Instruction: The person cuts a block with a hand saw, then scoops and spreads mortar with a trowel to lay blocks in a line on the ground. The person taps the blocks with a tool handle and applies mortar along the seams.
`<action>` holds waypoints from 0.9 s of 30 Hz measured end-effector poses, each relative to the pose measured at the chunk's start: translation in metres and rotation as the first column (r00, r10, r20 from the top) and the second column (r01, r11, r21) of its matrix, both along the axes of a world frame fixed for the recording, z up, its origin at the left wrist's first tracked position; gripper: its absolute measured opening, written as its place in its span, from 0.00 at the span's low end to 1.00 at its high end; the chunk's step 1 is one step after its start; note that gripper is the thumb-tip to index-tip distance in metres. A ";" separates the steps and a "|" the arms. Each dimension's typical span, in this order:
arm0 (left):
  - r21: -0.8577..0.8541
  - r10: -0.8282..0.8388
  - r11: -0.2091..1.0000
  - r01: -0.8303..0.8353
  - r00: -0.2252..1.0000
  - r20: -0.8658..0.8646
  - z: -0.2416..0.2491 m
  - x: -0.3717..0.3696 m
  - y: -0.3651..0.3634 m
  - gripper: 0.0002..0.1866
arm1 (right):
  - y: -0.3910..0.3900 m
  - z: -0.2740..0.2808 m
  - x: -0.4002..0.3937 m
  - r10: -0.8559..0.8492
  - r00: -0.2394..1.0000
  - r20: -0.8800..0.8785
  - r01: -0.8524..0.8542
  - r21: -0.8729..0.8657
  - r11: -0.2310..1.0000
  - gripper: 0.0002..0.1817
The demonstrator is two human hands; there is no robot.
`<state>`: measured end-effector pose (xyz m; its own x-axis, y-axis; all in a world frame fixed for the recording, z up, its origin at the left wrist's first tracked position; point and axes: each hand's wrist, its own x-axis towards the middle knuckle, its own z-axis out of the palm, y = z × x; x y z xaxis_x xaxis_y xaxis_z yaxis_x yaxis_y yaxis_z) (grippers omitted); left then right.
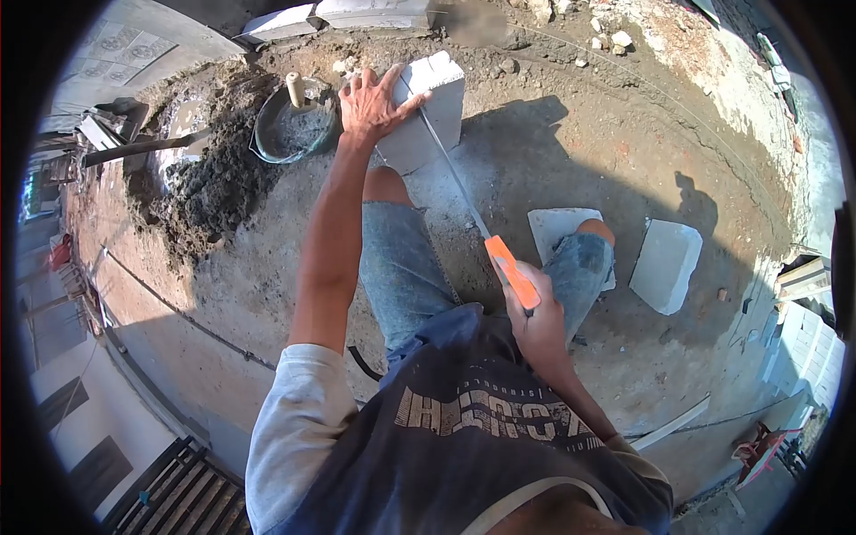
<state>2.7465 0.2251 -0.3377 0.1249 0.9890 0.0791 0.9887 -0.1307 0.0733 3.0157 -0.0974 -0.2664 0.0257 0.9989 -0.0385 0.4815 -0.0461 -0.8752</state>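
An upright white block [443, 116] stands on the ground in front of my knees, with a dark cut line in its top. My left hand [370, 105] rests on the block's top with its fingers spread. The thin blade of a saw [453, 174] lies in the cut, close beside my left thumb. My right hand [538, 312] is wrapped round the saw's orange handle, near my thigh. One white slab [546, 234] lies partly hidden under my knee, and another white piece [665, 266] lies to its right.
At the left are a dark bucket [283, 143] with a wooden handle sticking out, and a heap of wet mortar [218, 183]. More blocks [374, 11] line the far edge. A pale strip [670, 423] lies at the lower right.
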 end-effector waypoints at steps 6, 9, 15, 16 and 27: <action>-0.021 0.030 0.999 -0.029 0.999 0.042 0.011 0.007 -0.006 0.47 | 0.153 -0.046 -0.059 0.059 0.998 0.017 -0.061 0.148 0.987 0.20; 0.000 0.030 1.000 -0.030 0.999 0.032 -0.002 -0.009 0.022 0.47 | 0.042 -0.025 -0.017 -0.022 0.999 -0.043 0.022 -0.010 1.000 0.23; 0.006 0.014 1.000 -0.014 1.000 -0.019 0.010 0.004 0.000 0.46 | 0.033 -0.013 -0.008 -0.010 0.999 -0.043 0.006 -0.091 0.996 0.24; -0.022 0.018 1.000 -0.018 1.000 -0.009 0.015 0.009 -0.007 0.46 | 0.076 -0.036 -0.023 0.024 1.000 0.019 -0.024 -0.001 1.000 0.24; -0.067 0.016 0.998 -0.015 1.000 0.024 0.018 0.018 -0.003 0.51 | 0.162 -0.042 -0.070 0.009 0.997 0.082 -0.018 0.108 0.994 0.24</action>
<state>2.7646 0.2225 -0.3193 0.1081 0.9940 0.0155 0.9884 -0.1092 0.1053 2.9453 0.0644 -0.3084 0.0111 0.9974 0.0715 0.5511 0.0536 -0.8327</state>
